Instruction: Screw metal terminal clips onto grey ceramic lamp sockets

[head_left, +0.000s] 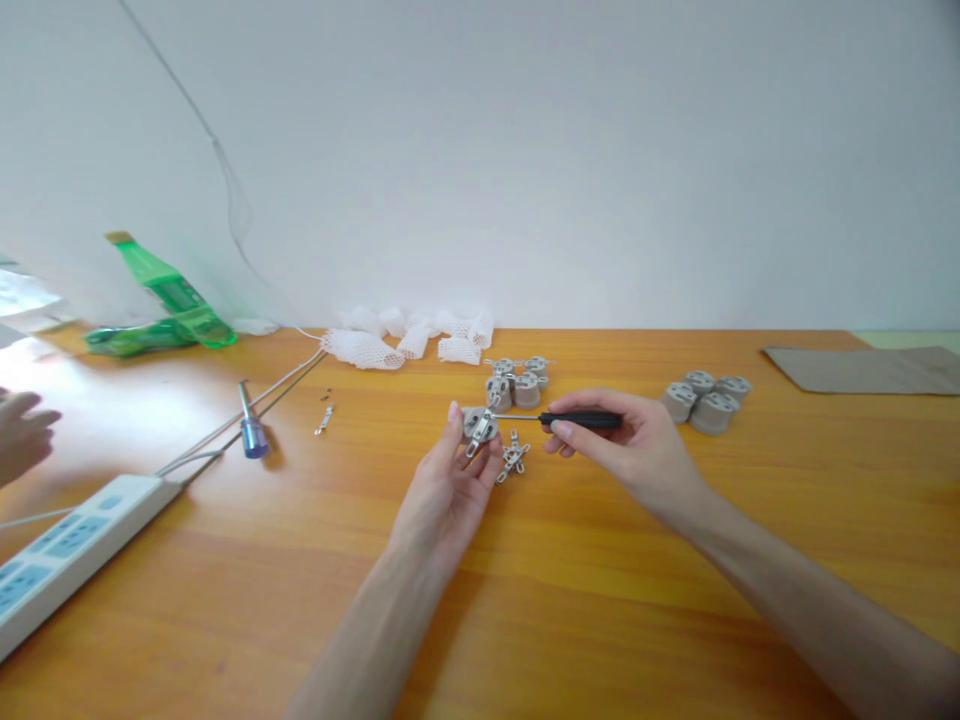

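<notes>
In the head view, the black-handled screwdriver (pixel 581 420) lies nearly level, its long axis running from the right hand (pixel 626 450) toward 9 o'clock, its steel tip at a round ceramic lamp socket (pixel 480 426) fitted with a metal clip. The right fingers pinch the handle; the left hand (pixel 446 500) cradles the socket, fingers curled up around it, above the wooden table (pixel 600 600). Loose metal brackets (pixel 512 458) lie at 5 o'clock from it, more sockets (pixel 517 382) at 12 o'clock. Far toward 9 o'clock are a blue-handled screwdriver (pixel 253 430) and another person's hand (pixel 22 432).
</notes>
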{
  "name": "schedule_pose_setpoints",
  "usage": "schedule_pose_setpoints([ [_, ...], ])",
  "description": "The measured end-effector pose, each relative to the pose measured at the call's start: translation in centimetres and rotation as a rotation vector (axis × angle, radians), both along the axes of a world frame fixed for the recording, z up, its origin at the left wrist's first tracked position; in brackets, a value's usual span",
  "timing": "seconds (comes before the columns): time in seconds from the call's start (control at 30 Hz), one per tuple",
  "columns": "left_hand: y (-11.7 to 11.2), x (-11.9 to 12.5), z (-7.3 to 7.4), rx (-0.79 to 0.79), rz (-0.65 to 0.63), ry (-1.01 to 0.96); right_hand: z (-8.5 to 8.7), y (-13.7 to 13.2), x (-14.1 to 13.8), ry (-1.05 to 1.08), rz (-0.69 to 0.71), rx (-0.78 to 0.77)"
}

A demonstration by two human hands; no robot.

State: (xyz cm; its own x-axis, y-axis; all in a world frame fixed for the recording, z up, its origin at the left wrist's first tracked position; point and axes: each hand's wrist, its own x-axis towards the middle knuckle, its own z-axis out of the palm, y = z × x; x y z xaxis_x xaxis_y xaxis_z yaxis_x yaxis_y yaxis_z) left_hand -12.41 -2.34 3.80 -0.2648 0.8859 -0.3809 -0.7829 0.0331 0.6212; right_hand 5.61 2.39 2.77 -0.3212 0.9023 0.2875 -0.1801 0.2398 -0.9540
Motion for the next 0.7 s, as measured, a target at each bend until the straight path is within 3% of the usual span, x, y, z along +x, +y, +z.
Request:
schedule_pose_setpoints([
  [0.2, 0.0, -0.1, -0.4, 0.049, 0.002, 0.056, -0.1, 0.0, 0.1, -0.035, -0.018, 0.023],
  [0.5, -0.4, -0.3, -0.7, 0.176, 0.037, 0.308, -0.4, 0.2, 0.4, -0.306, -0.078, 0.224],
  [0.7, -0.6, -0.8, -0.7, 0.187, 0.062, 0.759, -1.0, 0.4, 0.7, -0.489, -0.024, 0.392],
])
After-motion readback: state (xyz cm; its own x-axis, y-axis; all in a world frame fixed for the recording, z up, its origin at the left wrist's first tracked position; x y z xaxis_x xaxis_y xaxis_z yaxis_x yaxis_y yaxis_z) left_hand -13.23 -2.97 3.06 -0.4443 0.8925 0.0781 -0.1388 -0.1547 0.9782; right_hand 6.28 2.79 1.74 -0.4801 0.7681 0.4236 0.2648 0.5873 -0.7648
